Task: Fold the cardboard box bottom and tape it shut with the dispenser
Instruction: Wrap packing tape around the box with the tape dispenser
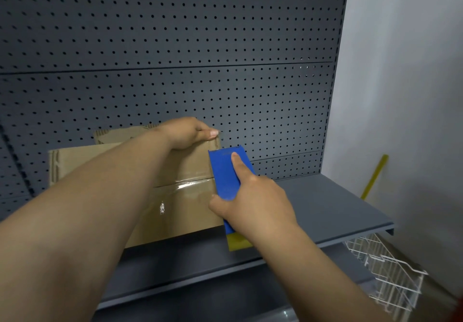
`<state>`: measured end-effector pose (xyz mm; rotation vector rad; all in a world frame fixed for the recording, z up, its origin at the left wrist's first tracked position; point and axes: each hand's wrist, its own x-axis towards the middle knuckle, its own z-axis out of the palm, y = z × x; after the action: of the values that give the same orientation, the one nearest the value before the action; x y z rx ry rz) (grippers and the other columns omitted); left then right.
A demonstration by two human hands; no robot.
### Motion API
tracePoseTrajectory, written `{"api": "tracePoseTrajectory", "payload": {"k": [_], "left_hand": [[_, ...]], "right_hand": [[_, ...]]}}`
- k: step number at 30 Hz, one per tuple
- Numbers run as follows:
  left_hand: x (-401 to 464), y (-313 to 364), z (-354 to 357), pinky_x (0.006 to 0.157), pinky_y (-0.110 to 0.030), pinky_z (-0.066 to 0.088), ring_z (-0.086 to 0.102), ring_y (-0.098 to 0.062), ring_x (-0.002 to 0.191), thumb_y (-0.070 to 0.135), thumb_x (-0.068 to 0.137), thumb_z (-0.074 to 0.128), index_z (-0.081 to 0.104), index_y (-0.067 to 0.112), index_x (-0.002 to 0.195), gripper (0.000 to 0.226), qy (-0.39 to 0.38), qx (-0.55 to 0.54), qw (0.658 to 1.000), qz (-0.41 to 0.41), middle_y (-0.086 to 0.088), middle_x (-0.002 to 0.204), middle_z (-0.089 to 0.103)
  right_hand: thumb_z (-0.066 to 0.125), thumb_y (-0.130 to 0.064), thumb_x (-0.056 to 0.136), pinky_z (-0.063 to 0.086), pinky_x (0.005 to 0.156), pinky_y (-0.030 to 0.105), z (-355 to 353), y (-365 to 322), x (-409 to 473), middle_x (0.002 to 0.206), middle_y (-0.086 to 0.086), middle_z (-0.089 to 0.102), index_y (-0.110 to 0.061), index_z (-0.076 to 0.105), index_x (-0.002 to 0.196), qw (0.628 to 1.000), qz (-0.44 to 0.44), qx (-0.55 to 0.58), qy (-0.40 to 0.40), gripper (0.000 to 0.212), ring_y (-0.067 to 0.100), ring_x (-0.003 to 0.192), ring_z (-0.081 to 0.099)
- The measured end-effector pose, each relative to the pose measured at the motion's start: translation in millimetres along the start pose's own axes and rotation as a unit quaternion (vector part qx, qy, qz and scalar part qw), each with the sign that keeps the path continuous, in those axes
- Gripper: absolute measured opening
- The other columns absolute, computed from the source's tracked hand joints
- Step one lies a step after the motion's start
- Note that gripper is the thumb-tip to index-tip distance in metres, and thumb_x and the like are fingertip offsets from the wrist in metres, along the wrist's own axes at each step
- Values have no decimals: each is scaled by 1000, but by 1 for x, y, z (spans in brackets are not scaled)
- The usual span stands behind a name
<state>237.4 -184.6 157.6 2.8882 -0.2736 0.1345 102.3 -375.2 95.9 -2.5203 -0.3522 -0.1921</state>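
Left hand [186, 133] grips the cardboard box [180, 203] top edge; right hand [253, 201] clasps the dispenser [225, 171] at its right end.

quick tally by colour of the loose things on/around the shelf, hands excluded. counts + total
Brown: 1, the cardboard box on the grey shelf
Blue: 1, the tape dispenser
Yellow: 2, the dispenser's yellow end and a yellow stick leaning on the wall
White: 1, the wire basket
Total: 5
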Motion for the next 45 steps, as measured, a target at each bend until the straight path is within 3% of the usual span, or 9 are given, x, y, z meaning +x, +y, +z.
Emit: {"api": "tracePoseTrajectory", "payload": {"k": [3,9,15,18,23,25,29,37,45], "left_hand": [[-3,2,0,110,-41,33,46,-12,127,76,69,32,56,37,126,73,4,-6,1000,-3,14,138,50],[-12,11,12,102,-35,34,40,-15,131,53,94,34,43,40,136,45,82,35,996,11,13,146,40],[-17,6,31,103,-32,34,40,-13,133,26,97,47,51,40,129,35,252,140,943,163,17,144,40],[-12,-1,31,112,-33,24,36,-16,137,20,95,50,60,28,123,31,208,147,946,203,10,141,45],[-15,-3,22,108,-35,31,38,-15,134,58,91,26,54,27,126,54,132,229,941,209,10,141,47],[-17,-2,20,90,-34,43,47,-12,123,54,94,27,51,34,124,43,131,238,945,183,13,136,48],[-16,4,22,69,-27,37,51,-10,112,55,93,18,50,38,119,44,132,238,950,151,13,126,51],[-3,11,28,61,-27,37,53,-13,86,57,92,19,49,29,85,42,169,266,941,123,9,88,52],[1,12,27,59,-28,35,52,-16,78,48,96,27,49,23,80,37,183,254,942,120,4,83,54]], "right_hand": [[50,-52,79,41,69,31,-3,0,-2,99,5,48,-40,3,147,1000,1,-4,-4,83,23,89,45],[49,-50,80,42,68,31,0,1,-1,104,7,48,-40,2,147,1000,8,-3,-19,83,23,87,45],[49,-52,81,44,71,32,3,3,2,104,6,48,-39,3,147,1000,9,4,-16,82,24,92,48],[49,-54,80,44,73,33,4,5,5,110,7,51,-40,3,147,1000,13,5,-19,82,25,98,50],[49,-54,81,42,69,32,8,4,8,110,7,50,-40,2,147,999,20,4,-33,82,24,95,48],[48,-55,81,42,68,32,11,3,10,110,7,50,-40,2,147,999,22,1,-36,82,24,95,49],[47,-54,81,42,69,32,13,3,12,111,9,51,-39,2,147,999,23,-3,-35,82,25,97,49],[46,-54,82,41,68,32,11,3,12,105,8,48,-39,1,147,999,13,-12,-33,81,24,87,44],[49,-52,80,41,64,32,13,5,2,94,6,46,-40,1,147,1000,-6,-9,-10,83,24,82,46]]}}
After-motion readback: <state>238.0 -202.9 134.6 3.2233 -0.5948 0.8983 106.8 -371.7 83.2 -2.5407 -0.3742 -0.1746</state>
